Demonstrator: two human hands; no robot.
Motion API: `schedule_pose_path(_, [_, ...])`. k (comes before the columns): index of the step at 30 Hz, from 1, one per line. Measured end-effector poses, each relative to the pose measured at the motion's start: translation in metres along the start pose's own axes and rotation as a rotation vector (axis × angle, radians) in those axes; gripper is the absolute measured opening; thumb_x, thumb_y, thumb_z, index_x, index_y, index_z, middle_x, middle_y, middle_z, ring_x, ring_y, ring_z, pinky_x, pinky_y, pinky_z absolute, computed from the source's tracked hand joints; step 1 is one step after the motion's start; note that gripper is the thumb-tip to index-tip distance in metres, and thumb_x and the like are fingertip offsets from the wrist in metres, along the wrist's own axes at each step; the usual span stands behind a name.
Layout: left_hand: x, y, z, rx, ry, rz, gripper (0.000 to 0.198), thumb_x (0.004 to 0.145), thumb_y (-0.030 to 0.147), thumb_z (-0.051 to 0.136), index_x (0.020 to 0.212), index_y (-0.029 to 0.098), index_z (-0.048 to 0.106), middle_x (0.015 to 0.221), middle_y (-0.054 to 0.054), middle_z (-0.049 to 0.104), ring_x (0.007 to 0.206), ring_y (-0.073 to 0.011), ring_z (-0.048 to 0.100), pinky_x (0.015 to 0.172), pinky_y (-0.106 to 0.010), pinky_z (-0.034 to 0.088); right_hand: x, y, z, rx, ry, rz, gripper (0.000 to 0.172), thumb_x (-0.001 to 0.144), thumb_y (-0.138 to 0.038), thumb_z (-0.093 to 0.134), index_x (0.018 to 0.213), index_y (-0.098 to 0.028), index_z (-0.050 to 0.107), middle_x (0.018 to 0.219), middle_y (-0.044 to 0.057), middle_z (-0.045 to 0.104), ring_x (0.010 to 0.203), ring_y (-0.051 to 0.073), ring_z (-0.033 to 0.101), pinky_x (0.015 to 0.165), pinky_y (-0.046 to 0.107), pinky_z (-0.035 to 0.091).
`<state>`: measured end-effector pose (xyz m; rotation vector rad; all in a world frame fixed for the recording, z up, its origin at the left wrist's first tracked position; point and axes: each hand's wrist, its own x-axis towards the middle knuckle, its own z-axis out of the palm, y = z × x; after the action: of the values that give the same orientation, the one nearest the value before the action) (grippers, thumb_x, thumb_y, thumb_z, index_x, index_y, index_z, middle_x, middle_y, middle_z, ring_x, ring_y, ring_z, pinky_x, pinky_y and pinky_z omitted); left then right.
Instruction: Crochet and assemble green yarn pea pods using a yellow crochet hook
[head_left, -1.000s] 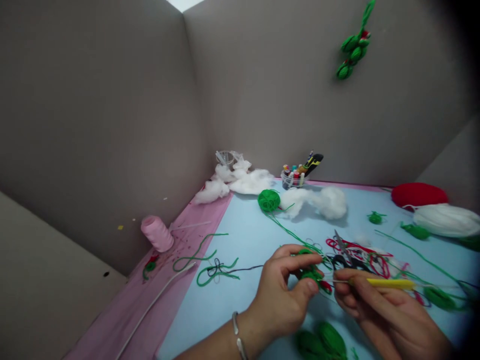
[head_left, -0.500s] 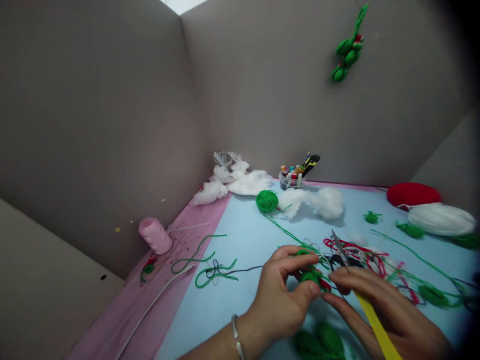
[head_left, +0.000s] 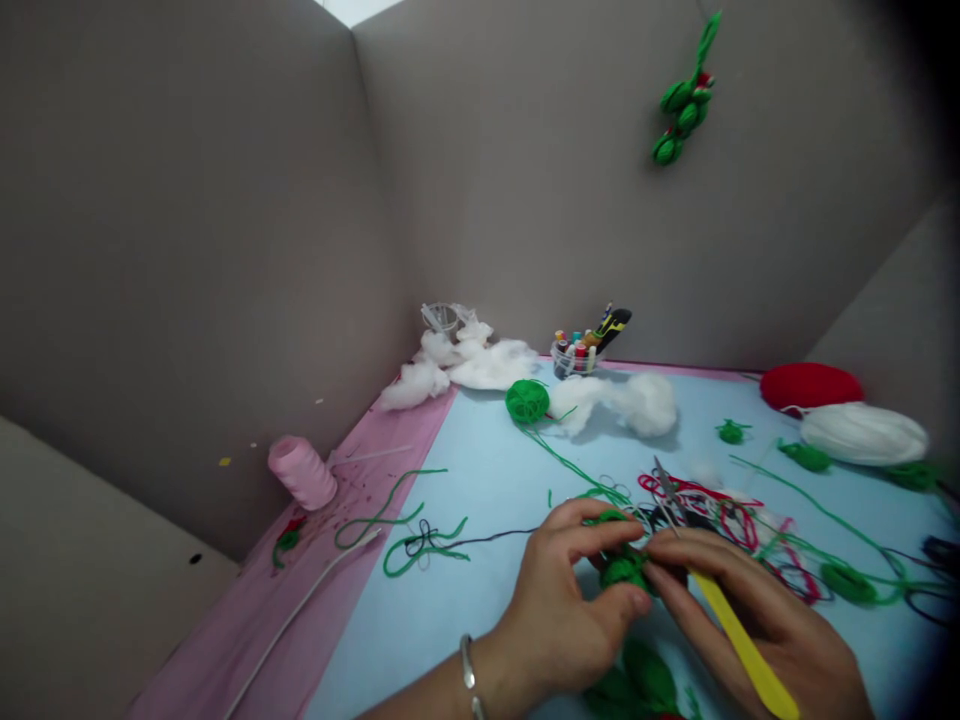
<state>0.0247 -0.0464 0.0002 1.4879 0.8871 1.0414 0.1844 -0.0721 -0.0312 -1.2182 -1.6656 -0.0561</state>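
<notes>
While the left hand pinches a small green crocheted piece, its grip clamped between thumb and fingers, the right hand grips a yellow-handled crochet hook firmly, the tip hidden behind the fingers. Both hands are above the blue table, just beside scissors and tangled red and green yarn. A green yarn ball lies well apart.
</notes>
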Motion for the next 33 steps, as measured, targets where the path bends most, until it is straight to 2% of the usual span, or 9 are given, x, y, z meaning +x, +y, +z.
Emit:
schedule_pose_path(6, [-0.0007,-0.0015,0.0002,0.034,-0.011,-0.010,0.048,0.060,0.005,0.071,0.106,0.020,0.071,0.116,-0.009,0.059,0.110,-0.0231,0.056,0.102,-0.035,0.041,0.0014,0.0051,-0.0004,-0.006,-0.020,-0.088,0.008,0.085,-0.023,0.056,0.084,-0.025,0.063,0.081,0.002,0.069,0.071,0.017,0.069,0.065,0.025,0.057])
schedule_pose_path(13, [0.0011,-0.0020,0.0003,0.026,-0.016,-0.068,0.051,0.055,0.008,0.076,0.103,0.023,0.072,0.115,-0.008,0.058,0.104,-0.0226,0.058,0.095,-0.034,0.046,0.0011,0.0072,-0.0011,0.019,0.025,0.058,0.010,0.086,-0.030,0.056,0.079,-0.025,0.061,0.081,0.002,0.068,0.073,0.017,0.067,0.064,0.024,0.055])
schedule_pose_path(15, [0.0019,-0.0003,-0.0001,-0.024,-0.010,-0.086,0.046,0.056,0.011,0.077,0.101,0.021,0.073,0.113,-0.009,0.059,0.102,-0.0226,0.058,0.093,-0.033,0.047,0.0011,0.0071,0.0000,0.023,0.019,0.062,0.010,0.086,-0.031,0.057,0.079,-0.026,0.061,0.081,0.002,0.068,0.073,0.017,0.067,0.065,0.023,0.055])
schedule_pose_path(19, [0.0029,0.0006,-0.0008,-0.080,0.064,-0.088,0.024,0.071,0.012,0.062,0.090,0.019,0.076,0.100,-0.009,0.064,0.098,-0.0198,0.059,0.089,-0.031,0.047,0.0014,0.0062,0.0011,0.043,0.011,0.056,0.008,0.086,-0.030,0.058,0.080,-0.026,0.062,0.082,0.002,0.068,0.075,0.017,0.067,0.066,0.023,0.055])
schedule_pose_path(21, [0.0031,-0.0009,-0.0004,-0.072,0.076,-0.109,0.022,0.070,0.010,0.062,0.084,0.019,0.077,0.090,-0.007,0.065,0.091,-0.0182,0.060,0.083,-0.029,0.048,0.0012,0.0055,0.0000,0.054,-0.013,0.041,0.007,0.086,-0.027,0.057,0.081,-0.026,0.062,0.084,0.002,0.067,0.074,0.017,0.067,0.064,0.023,0.055])
schedule_pose_path(25, [0.0041,-0.0048,0.0017,-0.126,0.008,-0.197,0.009,0.060,0.018,0.073,0.069,0.017,0.074,0.074,-0.002,0.062,0.069,-0.0133,0.056,0.065,-0.025,0.045,0.0010,0.0041,-0.0032,0.072,-0.083,-0.040,0.010,0.085,-0.020,0.057,0.083,-0.026,0.064,0.084,0.002,0.065,0.073,0.016,0.067,0.062,0.022,0.054])
schedule_pose_path(28, [0.0057,-0.0063,0.0018,-0.148,-0.022,-0.272,0.015,0.054,0.023,0.077,0.059,0.015,0.066,0.063,0.001,0.057,0.059,-0.0097,0.049,0.057,-0.023,0.039,0.0018,0.0024,-0.0042,0.081,-0.101,-0.055,0.010,0.083,-0.019,0.058,0.080,-0.026,0.065,0.082,0.002,0.067,0.072,0.016,0.068,0.061,0.022,0.054])
schedule_pose_path(31, [0.0079,-0.0073,0.0003,-0.229,-0.005,-0.378,0.023,0.056,0.030,0.076,0.060,0.015,0.060,0.054,0.004,0.052,0.050,-0.0079,0.045,0.051,-0.023,0.035,0.0030,-0.0006,-0.0051,0.050,-0.102,-0.020,0.007,0.083,-0.026,0.060,0.087,-0.026,0.066,0.087,0.002,0.070,0.075,0.017,0.070,0.063,0.021,0.056])
schedule_pose_path(33, [0.0090,-0.0078,-0.0008,-0.288,0.048,-0.423,0.029,0.053,0.034,0.078,0.064,0.014,0.060,0.053,0.004,0.052,0.049,-0.0077,0.044,0.051,-0.023,0.034,0.0032,-0.0027,-0.0061,0.041,-0.155,-0.014,0.017,0.080,-0.032,0.064,0.096,-0.025,0.064,0.094,0.003,0.071,0.080,0.019,0.071,0.067,0.022,0.057])
